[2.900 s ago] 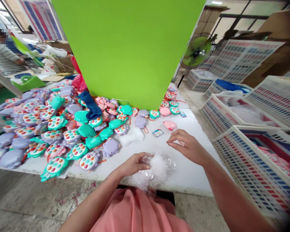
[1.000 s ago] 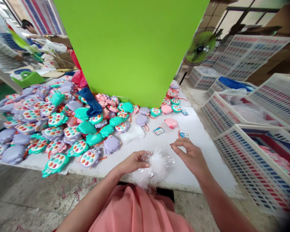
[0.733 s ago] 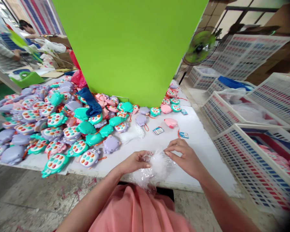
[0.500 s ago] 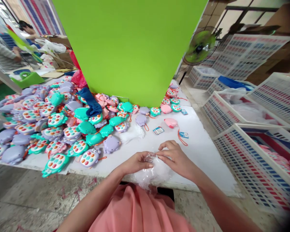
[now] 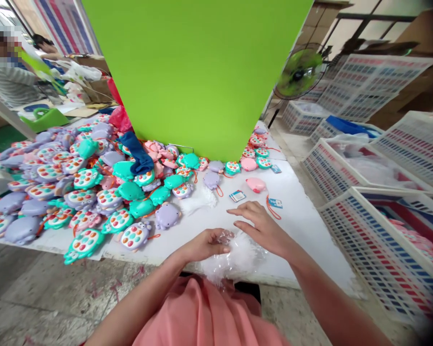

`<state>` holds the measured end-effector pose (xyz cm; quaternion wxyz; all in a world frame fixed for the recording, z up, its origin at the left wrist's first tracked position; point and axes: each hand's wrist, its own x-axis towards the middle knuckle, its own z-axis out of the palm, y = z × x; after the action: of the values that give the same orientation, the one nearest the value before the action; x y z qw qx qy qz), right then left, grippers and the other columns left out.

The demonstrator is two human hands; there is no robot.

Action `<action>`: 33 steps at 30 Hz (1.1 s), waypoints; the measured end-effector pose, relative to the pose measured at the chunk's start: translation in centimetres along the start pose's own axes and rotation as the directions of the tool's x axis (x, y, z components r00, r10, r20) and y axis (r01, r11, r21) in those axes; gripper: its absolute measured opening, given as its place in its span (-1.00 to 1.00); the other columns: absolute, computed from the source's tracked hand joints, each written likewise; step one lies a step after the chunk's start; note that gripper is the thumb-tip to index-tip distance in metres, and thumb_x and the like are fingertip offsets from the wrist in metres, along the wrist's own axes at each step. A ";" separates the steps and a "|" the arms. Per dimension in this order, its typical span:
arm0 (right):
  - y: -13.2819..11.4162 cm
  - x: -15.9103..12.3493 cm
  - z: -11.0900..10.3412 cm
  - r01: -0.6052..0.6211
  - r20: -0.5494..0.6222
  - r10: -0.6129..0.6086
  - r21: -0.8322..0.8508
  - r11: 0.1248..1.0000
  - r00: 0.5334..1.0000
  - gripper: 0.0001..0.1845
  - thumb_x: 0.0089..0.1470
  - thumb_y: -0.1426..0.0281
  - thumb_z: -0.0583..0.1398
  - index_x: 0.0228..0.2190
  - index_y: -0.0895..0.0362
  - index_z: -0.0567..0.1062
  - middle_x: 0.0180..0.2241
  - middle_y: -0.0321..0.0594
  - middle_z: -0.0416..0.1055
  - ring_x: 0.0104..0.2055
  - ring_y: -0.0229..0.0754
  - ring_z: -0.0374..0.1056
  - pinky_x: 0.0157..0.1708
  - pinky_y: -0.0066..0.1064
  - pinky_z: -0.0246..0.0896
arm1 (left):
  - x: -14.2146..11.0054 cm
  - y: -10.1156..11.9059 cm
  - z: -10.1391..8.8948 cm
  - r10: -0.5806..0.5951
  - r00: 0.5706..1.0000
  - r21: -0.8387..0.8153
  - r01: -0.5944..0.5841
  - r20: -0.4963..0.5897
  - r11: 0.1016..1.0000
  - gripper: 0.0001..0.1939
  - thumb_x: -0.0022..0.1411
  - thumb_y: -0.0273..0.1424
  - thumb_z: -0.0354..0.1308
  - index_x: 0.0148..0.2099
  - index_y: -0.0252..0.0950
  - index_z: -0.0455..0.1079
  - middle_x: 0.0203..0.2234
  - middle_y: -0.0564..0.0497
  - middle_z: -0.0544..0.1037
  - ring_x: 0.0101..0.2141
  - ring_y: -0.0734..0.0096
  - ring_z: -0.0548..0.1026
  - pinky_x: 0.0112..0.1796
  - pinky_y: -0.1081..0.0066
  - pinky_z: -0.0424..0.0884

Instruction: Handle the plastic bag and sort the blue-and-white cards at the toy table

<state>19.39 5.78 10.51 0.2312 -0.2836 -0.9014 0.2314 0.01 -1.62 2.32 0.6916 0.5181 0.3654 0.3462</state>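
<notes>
Clear plastic; in left fingers

Green board: top cut off; hides far part of worktop
Plastic bundle: partly hidden by right hand
Fan: blades blurred
Card stack: print unreadably small
Toy heap: left end cut off

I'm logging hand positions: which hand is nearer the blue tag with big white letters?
Right. The right hand is near the blue tag, to its left; the left hand is farther left, holding clear plastic.
</notes>
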 end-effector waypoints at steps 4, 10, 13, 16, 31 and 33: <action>-0.1 0.1 -0.1 0.034 -0.030 -0.034 0.015 0.999 0.999 -0.87 0.17 0.41 0.12 -0.32 0.07 0.50 -0.31 -0.17 0.35 -0.15 -0.09 0.25 -0.13 -0.21 0.14 | 0.0 -0.1 -0.1 -0.003 1.000 0.002 0.003 -0.009 1.000 -0.54 0.08 -0.27 0.26 0.02 -0.33 0.37 -0.24 -0.04 0.49 -0.26 0.39 0.40 -0.16 0.39 0.30; -0.2 -0.4 -0.8 0.021 -0.012 -0.021 -0.064 0.998 1.000 -0.88 0.19 0.43 0.10 -0.35 0.09 0.44 -0.31 -0.18 0.35 -0.19 -0.10 0.22 -0.16 -0.23 0.08 | -0.1 0.0 -0.1 -0.017 1.000 -0.026 0.016 -0.021 1.000 -0.54 0.06 -0.25 0.28 0.00 -0.32 0.39 -0.21 -0.04 0.50 -0.24 0.36 0.42 -0.13 0.37 0.30; -0.2 -0.8 -0.9 0.027 0.005 -0.026 -0.132 0.991 1.000 -0.86 0.19 0.44 0.09 -0.36 0.09 0.45 -0.31 -0.18 0.36 -0.20 -0.09 0.21 -0.16 -0.22 0.06 | 0.0 0.0 -0.1 -0.023 0.999 -0.042 0.022 -0.027 0.999 -0.53 0.06 -0.26 0.28 0.01 -0.30 0.39 -0.20 -0.04 0.51 -0.23 0.35 0.42 -0.12 0.37 0.30; -0.2 -1.1 -0.8 0.047 0.010 -0.046 -0.188 0.981 0.999 -0.86 0.18 0.45 0.09 -0.32 0.09 0.46 -0.31 -0.16 0.37 -0.20 -0.08 0.22 -0.18 -0.22 0.07 | 0.0 0.1 -0.1 -0.029 0.999 -0.048 0.028 -0.025 0.998 -0.53 0.05 -0.26 0.29 0.01 -0.30 0.39 -0.20 -0.04 0.51 -0.22 0.34 0.42 -0.13 0.37 0.30; -0.4 -0.4 0.1 0.074 -0.080 -0.098 -0.264 0.962 0.992 -0.83 0.16 0.49 0.12 -0.29 0.07 0.51 -0.25 -0.14 0.37 -0.17 -0.06 0.22 -0.21 -0.21 0.08 | -0.1 0.2 -0.1 0.007 1.000 -0.002 -0.007 -0.004 1.000 -0.56 0.08 -0.26 0.26 0.00 -0.31 0.38 -0.25 -0.01 0.48 -0.27 0.39 0.39 -0.18 0.41 0.29; -0.3 -0.4 0.2 0.083 -0.097 -0.113 -0.266 0.960 0.989 -0.83 0.16 0.48 0.12 -0.34 0.07 0.52 -0.27 -0.16 0.38 -0.19 -0.07 0.23 -0.21 -0.21 0.07 | 0.0 0.2 0.0 0.003 1.000 -0.015 -0.003 -0.005 1.000 -0.55 0.07 -0.25 0.27 0.00 -0.31 0.38 -0.25 -0.01 0.48 -0.27 0.39 0.39 -0.18 0.41 0.29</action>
<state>19.49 5.28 10.39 0.2529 -0.2789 -0.9227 0.0826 -0.05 -1.61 2.51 0.6940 0.5124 0.3636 0.3514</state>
